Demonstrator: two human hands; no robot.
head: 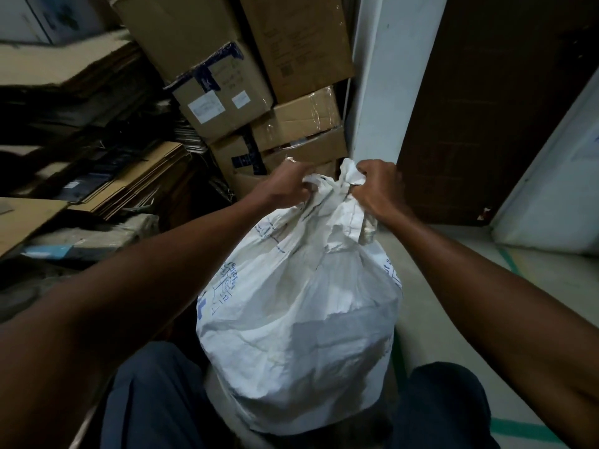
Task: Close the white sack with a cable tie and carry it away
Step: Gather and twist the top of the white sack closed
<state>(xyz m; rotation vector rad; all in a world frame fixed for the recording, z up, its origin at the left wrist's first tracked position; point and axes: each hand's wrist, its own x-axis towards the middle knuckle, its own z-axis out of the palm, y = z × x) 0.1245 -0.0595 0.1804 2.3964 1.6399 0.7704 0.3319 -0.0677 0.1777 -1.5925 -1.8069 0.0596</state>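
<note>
The white sack [301, 325] stands upright on the floor [453, 319] between the person's knees, and its gathered neck rises to the far end of both outstretched arms, where each grip is clamped on it. The left hand [285, 186] is closed on a bunch of fabric on the left side of the neck; the right hand [377, 186] is fisted just beside it on the right, with a crumpled tuft of the mouth sticking up between the two. Below the hands the sack swells into a full, rounded body, its surface creased and dented, a loose flap of torn-looking material hanging under the right fist. The material looks like thin woven plastic, matt and slightly grey with dirt, with blue printed lines and lettering on its left and right flanks, too distorted to read. No cable tie can be made out at the neck. Behind the sack, brown cardboard boxes [227, 92] are stacked against a pale pillar [385, 92], some taped and labelled, and flattened cardboard sheets [97, 176] lie piled at the left.
</note>
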